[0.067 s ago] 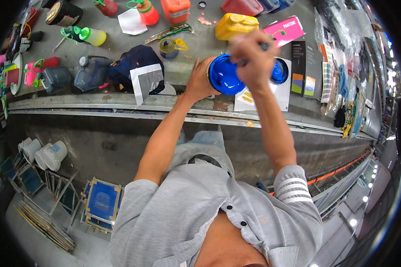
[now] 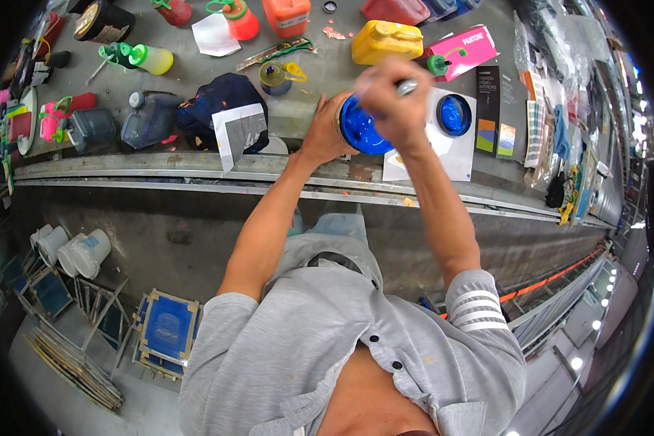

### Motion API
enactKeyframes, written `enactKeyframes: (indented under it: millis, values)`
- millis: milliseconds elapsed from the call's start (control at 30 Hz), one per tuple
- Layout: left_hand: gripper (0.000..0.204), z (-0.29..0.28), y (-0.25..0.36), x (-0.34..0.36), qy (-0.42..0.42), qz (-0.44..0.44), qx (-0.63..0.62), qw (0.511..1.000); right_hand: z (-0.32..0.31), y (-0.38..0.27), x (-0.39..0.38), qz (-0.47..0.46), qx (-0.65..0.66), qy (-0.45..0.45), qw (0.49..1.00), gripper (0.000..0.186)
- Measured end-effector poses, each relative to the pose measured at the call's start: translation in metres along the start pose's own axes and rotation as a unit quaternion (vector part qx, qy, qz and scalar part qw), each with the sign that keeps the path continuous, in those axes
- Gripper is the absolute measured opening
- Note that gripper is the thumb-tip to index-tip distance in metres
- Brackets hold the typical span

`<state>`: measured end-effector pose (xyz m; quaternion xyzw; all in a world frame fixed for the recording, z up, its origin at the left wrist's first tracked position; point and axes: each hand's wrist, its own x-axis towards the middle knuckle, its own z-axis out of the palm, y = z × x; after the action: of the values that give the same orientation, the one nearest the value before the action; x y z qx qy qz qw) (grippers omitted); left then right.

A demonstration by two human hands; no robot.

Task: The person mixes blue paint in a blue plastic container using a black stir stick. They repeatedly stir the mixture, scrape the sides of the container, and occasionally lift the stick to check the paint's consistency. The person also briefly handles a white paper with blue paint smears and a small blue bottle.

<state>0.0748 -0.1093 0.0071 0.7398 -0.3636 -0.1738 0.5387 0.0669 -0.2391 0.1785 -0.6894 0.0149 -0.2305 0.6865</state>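
Observation:
My left hand (image 2: 324, 136) is wrapped round the near left side of an open round tub (image 2: 344, 135) and steadies it at the front of the table. Thick, glossy blue ink (image 2: 362, 132) fills the tub. Over its right side, my right hand (image 2: 397, 102) is closed in a fist round a tool handle (image 2: 407, 87), whose rounded grey end sticks out. The tool's lower part is hidden behind the fist. To the right, a dark round lid (image 2: 454, 115), its inside smeared with the same blue, rests on a white sheet (image 2: 447, 161).
A yellow jug (image 2: 387, 42), a green-capped bottle (image 2: 437, 65) and a pink box (image 2: 465, 51) stand beyond the tub. Dark cloth (image 2: 214, 105), a squat bottle (image 2: 275, 78) and a cutter (image 2: 276, 52) lie leftward. The table's metal edge (image 2: 196, 171) runs in front of me.
My right hand has shifted left and slightly nearer over the tub, tilting the handle. The lid and green-capped bottle show more fully. My left hand stays put on the tub.

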Motion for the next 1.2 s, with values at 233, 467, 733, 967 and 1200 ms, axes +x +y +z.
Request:
enactKeyframes:
  millis: [233, 467, 733, 967, 1200]
  values:
    - [0.108, -0.023, -0.008, 0.016, -0.134, 0.022, -0.024, 0.99, -0.043, -0.029, 0.018, 0.107, 0.104, -0.524, 0.838, 0.04]
    - [0.121, -0.013, 0.004, -0.008, 0.003, -0.014, -0.065, 0.998, -0.069, -0.047, 0.031, 0.038, 0.235, -0.01, 0.971, 0.03]
    - [0.097, 0.011, 0.011, 0.001, 0.146, 0.015, -0.017, 0.989, -0.053, -0.018, -0.001, 0.038, 0.001, -0.314, 0.949, 0.028]
    - [0.102, 0.002, 0.003, 0.003, 0.094, 0.028, 0.0, 0.995, -0.035, -0.01, -0.018, 0.031, -0.122, -0.208, 0.97, 0.024]
    - [0.104, 0.006, -0.015, -0.001, 0.052, 0.016, 0.013, 0.998, -0.014, -0.014, -0.006, 0.027, -0.115, -0.018, 0.993, 0.029]
